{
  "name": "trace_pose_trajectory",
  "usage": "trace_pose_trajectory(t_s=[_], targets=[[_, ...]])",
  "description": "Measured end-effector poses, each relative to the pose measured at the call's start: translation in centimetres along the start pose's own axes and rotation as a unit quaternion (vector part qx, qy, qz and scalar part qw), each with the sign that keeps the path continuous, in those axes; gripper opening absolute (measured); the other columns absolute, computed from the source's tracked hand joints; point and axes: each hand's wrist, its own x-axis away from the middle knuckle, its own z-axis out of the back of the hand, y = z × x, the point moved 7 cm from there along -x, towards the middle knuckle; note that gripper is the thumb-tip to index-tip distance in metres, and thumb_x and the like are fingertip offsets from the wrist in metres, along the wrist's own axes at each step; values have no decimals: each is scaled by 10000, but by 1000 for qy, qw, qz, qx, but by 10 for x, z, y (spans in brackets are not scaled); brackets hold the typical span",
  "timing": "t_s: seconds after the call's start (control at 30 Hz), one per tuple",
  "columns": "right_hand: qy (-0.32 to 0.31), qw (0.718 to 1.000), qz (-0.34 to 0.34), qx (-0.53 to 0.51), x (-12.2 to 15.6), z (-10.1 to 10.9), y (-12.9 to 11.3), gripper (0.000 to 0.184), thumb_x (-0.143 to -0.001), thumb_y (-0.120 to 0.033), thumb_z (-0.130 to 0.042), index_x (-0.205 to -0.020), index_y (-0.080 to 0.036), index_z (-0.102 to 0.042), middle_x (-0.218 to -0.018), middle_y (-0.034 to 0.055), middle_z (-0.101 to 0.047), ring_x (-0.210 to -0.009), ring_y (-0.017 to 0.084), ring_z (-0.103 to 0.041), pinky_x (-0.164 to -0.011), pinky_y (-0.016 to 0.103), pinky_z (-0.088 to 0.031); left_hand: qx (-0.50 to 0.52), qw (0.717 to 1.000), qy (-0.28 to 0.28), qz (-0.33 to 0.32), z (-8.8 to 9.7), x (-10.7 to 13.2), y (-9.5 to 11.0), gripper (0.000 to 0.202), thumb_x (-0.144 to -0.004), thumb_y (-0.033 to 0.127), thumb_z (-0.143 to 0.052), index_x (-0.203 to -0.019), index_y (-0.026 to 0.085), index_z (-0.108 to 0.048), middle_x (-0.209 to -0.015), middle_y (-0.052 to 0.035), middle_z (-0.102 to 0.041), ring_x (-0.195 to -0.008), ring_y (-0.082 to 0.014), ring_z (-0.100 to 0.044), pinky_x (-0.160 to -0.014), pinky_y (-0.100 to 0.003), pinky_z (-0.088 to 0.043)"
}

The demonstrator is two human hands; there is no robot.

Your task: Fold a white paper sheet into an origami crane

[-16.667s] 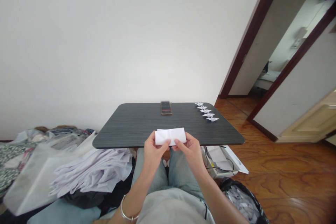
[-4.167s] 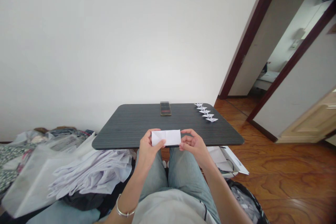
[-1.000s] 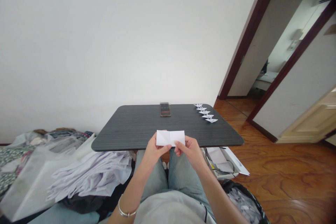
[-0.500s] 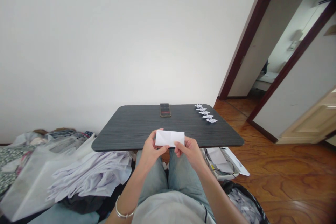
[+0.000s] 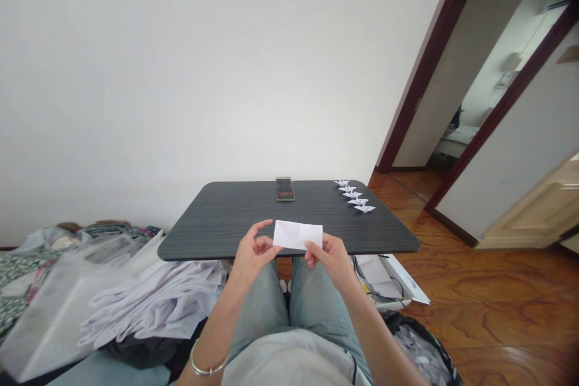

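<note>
A folded white paper rectangle (image 5: pixel 296 234) with faint creases is held above the near edge of the dark table. My right hand (image 5: pixel 329 253) pinches its lower right part, thumb in front and fingers curled behind. At the paper's left end is my left hand (image 5: pixel 253 253), its index finger stretched out and its thumb tip by the lower left corner. The left fingers are spread apart and no longer wrap the sheet. Toward the far right of the table, several white origami cranes (image 5: pixel 358 201) stand in a slanting row.
A phone (image 5: pixel 284 189) leans on a stand at the back of the dark table (image 5: pixel 235 211). Piled cloth (image 5: pixel 158 298) lies to the left. On the right are a white box (image 5: pixel 384 280) with papers and cables, and a black bag (image 5: pixel 423 350) of scraps.
The paper has shifted slightly right and tilted a little with my right hand. My left hand has drawn left, loosening its hold and extending the index finger.
</note>
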Motion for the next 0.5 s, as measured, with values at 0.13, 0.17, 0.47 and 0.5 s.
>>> trace_pose_trajectory(t_s=[0.13,0.17,0.47,0.5], targets=[[11,1000,0,-5,0,4,0,297,-679,-403,-698,-561,-154,-587,-466,-4,-591,-387,96,-501,-408,211,-435,4,1000,16,-5,9,2,3,661,-619,229,-734,-1206,125,-450,-627,29,-637,-621,-114,-588,-649,-231,-424],[16,1000,3,-5,0,5,-1,299,-681,-405,-696,-559,-155,-586,-468,-3,-591,-388,97,-500,-408,213,-438,5,1000,26,-12,12,2,5,637,-631,232,-728,-1199,130,-459,-646,20,-646,-643,-120,-597,-662,-236,-429],[-37,999,-1,15,4,-9,0,295,-709,-417,-667,-595,-159,-582,-474,-9,-595,-378,91,-498,-405,200,-428,49,999,10,-8,-18,-3,0,613,-557,208,-774,-1114,149,-525,-821,-15,-646,-735,-137,-587,-694,-237,-447],[-42,999,0,24,5,-11,0,295,-709,-422,-664,-602,-160,-582,-477,-9,-597,-379,93,-501,-406,202,-432,29,999,21,-11,-20,-3,0,611,-563,201,-768,-1123,151,-528,-797,-6,-635,-703,-127,-573,-665,-224,-441]])
